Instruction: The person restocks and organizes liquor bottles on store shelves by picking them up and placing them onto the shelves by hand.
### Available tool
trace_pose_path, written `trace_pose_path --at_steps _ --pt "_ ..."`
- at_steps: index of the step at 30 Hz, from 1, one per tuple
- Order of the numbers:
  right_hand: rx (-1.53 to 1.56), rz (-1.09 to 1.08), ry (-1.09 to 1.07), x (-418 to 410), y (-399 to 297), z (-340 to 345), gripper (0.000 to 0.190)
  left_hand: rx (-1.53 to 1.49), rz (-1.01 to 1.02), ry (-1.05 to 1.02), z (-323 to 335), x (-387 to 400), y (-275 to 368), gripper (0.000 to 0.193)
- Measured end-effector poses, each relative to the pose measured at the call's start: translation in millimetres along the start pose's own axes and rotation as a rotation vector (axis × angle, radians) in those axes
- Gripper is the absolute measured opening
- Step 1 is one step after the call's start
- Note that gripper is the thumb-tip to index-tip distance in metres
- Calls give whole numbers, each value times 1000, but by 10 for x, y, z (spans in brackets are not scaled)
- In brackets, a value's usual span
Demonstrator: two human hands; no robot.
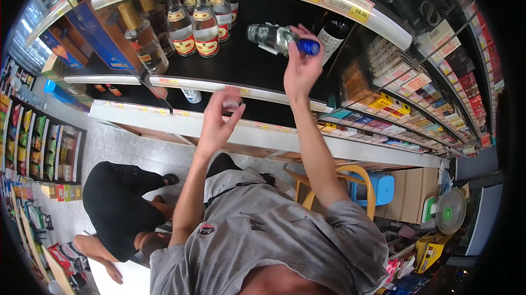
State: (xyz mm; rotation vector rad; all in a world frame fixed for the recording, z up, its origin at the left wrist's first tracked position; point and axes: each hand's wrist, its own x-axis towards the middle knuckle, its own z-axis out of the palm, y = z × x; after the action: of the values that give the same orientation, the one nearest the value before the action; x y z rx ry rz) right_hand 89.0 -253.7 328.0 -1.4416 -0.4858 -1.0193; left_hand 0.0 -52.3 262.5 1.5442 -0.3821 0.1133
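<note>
My right hand (303,64) grips a clear glass bottle (269,36) near its blue cap (308,47). The bottle is tilted almost flat over the black shelf (242,62), its base towards the left. My left hand (222,118) is in front of the shelf's white front edge, thumb and fingers apart, with no held object plainly visible. Left of the held bottle, several clear bottles with red and cream labels (205,40) stand upright, beside a gold-capped bottle (144,44). A dark wine bottle (333,32) stands behind my right hand.
Blue boxes (104,40) fill the shelf's left end. Cigarette packs (394,101) line the rack at right. A person in black (119,204) bends down close to my left. A wooden chair (365,171), blue stool (379,189) and fan (451,211) are at right.
</note>
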Motion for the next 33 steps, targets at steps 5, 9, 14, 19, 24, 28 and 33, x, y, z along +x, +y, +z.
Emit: trace_pose_path --at_steps 5,9,14,19,24,28,33 --pt "135 14 -54 -480 -768 -589 29 601 404 232 347 133 304 85" --pt "253 175 -149 -911 -1201 -987 36 582 526 97 481 -47 206 86" --pt "85 259 -300 -1380 -1330 -1169 36 520 422 -216 484 -549 -204 78" --pt "-175 408 -415 -1827 -981 -1114 34 461 156 -287 513 -832 -892 75" --pt "-280 382 -438 -2110 -405 -1031 27 434 94 -161 674 -673 -1611 70" --pt "-300 380 -381 -2170 72 -955 28 396 53 2 841 -446 -2010 68" --pt "-274 414 -352 -2165 532 -861 31 303 12 166 1016 -232 -2336 64"
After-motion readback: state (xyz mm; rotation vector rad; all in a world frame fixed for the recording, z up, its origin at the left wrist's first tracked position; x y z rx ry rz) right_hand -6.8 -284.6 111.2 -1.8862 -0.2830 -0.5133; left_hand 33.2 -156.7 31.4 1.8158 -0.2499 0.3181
